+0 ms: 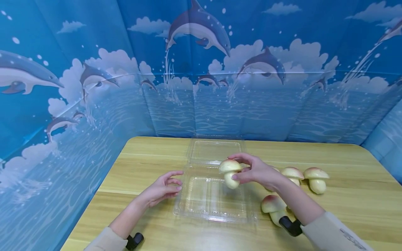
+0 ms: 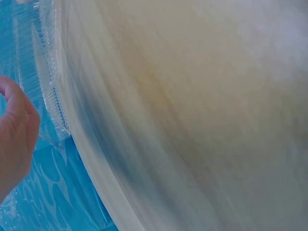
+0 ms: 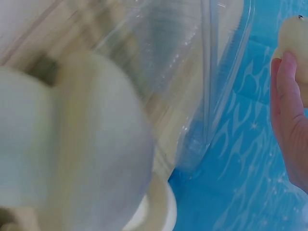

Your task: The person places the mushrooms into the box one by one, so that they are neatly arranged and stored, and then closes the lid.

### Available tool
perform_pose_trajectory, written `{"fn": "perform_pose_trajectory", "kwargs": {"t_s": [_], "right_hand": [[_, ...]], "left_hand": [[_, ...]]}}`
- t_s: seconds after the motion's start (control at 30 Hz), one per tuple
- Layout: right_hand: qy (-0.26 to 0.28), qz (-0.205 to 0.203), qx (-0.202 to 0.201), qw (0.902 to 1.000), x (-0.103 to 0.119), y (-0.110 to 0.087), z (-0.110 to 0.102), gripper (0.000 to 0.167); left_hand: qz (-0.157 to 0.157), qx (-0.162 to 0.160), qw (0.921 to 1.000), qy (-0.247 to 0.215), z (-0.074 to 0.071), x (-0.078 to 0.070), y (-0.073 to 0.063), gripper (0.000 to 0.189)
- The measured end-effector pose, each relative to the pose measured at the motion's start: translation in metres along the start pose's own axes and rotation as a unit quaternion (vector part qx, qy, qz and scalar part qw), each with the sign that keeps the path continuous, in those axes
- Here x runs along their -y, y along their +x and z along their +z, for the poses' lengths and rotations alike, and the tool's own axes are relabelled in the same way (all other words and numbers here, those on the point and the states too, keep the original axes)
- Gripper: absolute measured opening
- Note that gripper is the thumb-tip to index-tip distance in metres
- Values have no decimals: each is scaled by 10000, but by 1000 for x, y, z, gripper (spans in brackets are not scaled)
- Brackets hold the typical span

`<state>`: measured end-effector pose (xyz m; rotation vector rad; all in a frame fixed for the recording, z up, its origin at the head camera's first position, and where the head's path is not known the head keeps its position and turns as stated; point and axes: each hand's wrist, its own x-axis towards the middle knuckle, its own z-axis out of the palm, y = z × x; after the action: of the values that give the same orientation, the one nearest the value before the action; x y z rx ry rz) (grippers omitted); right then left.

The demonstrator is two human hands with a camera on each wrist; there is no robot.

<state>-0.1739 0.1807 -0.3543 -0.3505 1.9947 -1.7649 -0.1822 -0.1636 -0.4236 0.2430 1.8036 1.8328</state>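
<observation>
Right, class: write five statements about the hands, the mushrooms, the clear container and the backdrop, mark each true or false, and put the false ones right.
1. The right hand holds a mushroom. True.
2. The left hand also holds a mushroom. False: it holds nothing and is near the left edge of the clear container.
3. Other mushrooms lie on the table, to the right of the container. True.
4. The container's lid is closed over the base. False: it is open, laid back towards the backdrop.
5. The backdrop is printed with horses. False: it shows dolphins.
</observation>
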Motion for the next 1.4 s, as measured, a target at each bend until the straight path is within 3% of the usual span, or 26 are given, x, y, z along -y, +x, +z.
{"fn": "perform_pose_trajectory", "kwargs": {"t_s": [0.6,1.1,1.4], "right_hand": [[171,95,226,9996,4,36,23,65],[-26,229,141,9996,5,58,38,63],[-70,245,325,9991,5,70,47,63]], "left_hand": [[-11,-32,10000,16,-1,-2,1,63],[-22,-6,10000,-17,1,-2,1,62],[-36,-25,10000,-42,2,-2,2,62]]}}
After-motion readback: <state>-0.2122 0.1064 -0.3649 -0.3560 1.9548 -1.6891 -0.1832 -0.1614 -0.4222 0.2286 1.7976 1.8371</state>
